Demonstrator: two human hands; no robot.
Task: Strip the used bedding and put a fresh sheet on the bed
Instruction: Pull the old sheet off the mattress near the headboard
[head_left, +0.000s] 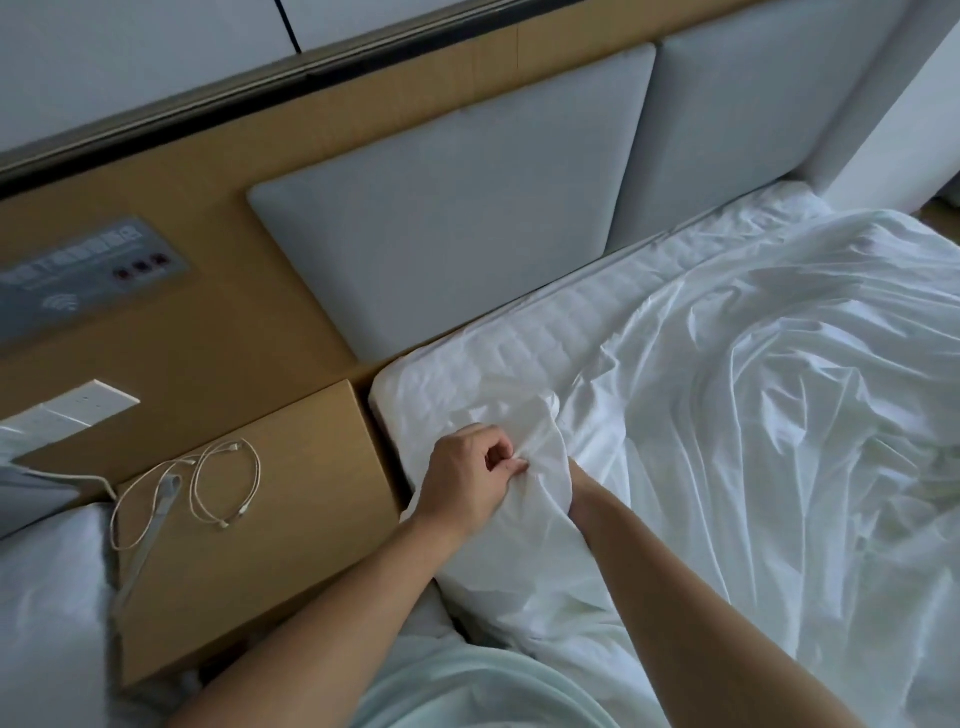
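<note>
A rumpled white sheet (753, 395) lies loose over the bed. Along the head end the quilted mattress (550, 322) shows bare. At the mattress's near left corner my left hand (467, 478) pinches a bunched fold of the sheet between thumb and fingers. My right hand (579, 491) reaches under the same fold; only its wrist and the base of the hand show, the fingers are hidden by cloth.
A wooden bedside table (291, 519) stands left of the bed with coiled white cables (218, 483) on it. Grey padded headboard panels (447, 208) run behind the mattress. A wall panel with switches and sockets (88, 270) is at far left. White bedding (47, 597) lies at the lower left.
</note>
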